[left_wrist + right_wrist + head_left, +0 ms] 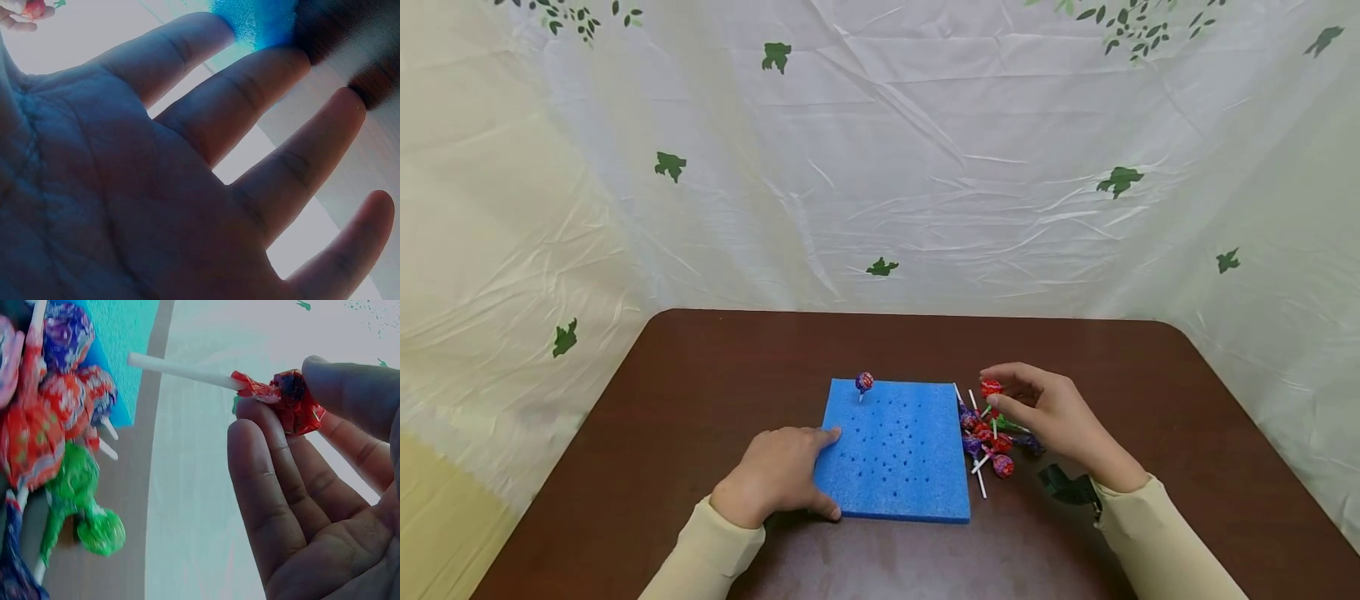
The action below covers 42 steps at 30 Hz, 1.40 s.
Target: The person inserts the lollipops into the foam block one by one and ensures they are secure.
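My right hand (pixel 1048 410) pinches a red-wrapped lollipop (pixel 299 403) by its candy head between thumb and fingers, its white stick pointing away from the palm. It is held above a pile of lollipops (pixel 981 433) in red, purple and green wrappers, just right of a blue foam board (pixel 891 500) dotted with small holes. My left hand (pixel 786 473) rests at the board's left edge, thumb near the front corner, fingers spread straight in the left wrist view. One purple and red lollipop (pixel 864 382) stands upright in the board near its back left corner.
All of this lies on a dark brown table (pixel 737 358) with rounded back corners. Behind it hangs a pale curtain (pixel 925 167) with green leaf prints. A dark green object (pixel 1067 486) shows under the right wrist.
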Motion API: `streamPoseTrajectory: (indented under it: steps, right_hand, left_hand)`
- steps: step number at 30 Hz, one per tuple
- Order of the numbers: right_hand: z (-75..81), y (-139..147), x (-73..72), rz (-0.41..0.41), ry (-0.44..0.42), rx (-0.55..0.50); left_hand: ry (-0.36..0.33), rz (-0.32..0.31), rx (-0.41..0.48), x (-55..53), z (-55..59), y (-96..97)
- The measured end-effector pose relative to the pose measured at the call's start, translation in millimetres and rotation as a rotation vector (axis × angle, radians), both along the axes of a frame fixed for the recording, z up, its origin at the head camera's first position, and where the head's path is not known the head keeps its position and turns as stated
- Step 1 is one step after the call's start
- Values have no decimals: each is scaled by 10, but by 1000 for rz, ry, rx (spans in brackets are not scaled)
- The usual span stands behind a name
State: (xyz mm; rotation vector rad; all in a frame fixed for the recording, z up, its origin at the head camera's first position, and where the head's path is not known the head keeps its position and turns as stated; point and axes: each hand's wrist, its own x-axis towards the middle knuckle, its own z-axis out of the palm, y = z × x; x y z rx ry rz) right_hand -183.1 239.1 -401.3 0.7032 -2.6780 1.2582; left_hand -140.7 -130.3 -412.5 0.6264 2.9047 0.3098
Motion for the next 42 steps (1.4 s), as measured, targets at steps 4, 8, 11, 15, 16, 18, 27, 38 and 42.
streamPoseTrajectory:
  steps: [4,8,11,15,16,18,27,38,42]
  right_hand:
    - [-12,-85,-22,14,-5,-19]
    - [-17,-172,-56,11,9,-48]
    - [-40,-245,-49,14,-22,-75]
    - [-67,-346,-9,23,-74,-112]
    - [-71,-371,-4,25,-78,-116]
    - [-76,-421,-1,36,-85,-125]
    - [-55,-535,-27,22,-92,-125]
    - [12,-683,-148,15,-97,-147]
    - [-6,-766,-243,4,-76,-147]
  left_hand:
    - [8,-8,1,10,-14,-9]
    - [12,-4,-2,11,-18,-10]
    - [5,-3,1,8,-24,-2]
    - [-10,-5,7,6,-32,12]
    - [-12,-4,8,8,-31,14]
    - [-9,1,7,14,-29,16]
    - [-6,1,13,27,-11,9]
    - [-44,-15,39,-9,-22,-52]
    - [-41,-28,54,-26,-33,-68]
